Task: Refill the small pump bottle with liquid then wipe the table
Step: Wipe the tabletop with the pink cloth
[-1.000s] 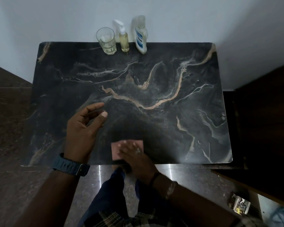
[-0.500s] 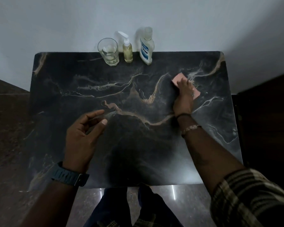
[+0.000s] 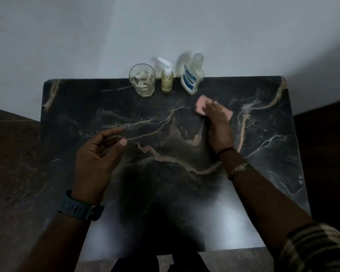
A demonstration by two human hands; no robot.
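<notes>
The right hand (image 3: 217, 124) lies flat, its fingers (image 3: 211, 108) extended and pressing a pink cloth (image 3: 201, 107) onto the dark marbled tabletop (image 3: 263, 154), in the far part of it right of the middle. The cloth shows at either side of the fingers; its edges are blurred. A dark band and a pale woven bracelet (image 3: 240, 167) circle that wrist, and a checked sleeve (image 3: 314, 248) covers the forearm lower down.

The left hand (image 3: 97, 160) hovers over the left half of the tabletop, holding nothing, its fingers (image 3: 110, 133) loosely curled with the thumb near the forefinger and a narrow gap between them. A dark-strapped watch (image 3: 80, 209) sits on that wrist.

Along the far edge, against the pale wall (image 3: 106, 36), stand three things in a row: a clear drinking glass (image 3: 142, 80) with a little liquid at the bottom, just right of it the small pump bottle (image 3: 167, 79) filled with yellowish liquid and upright, and further right a larger clear bottle (image 3: 191, 76) with a blue label. The cloth lies just in front of that larger bottle, not touching it.
</notes>
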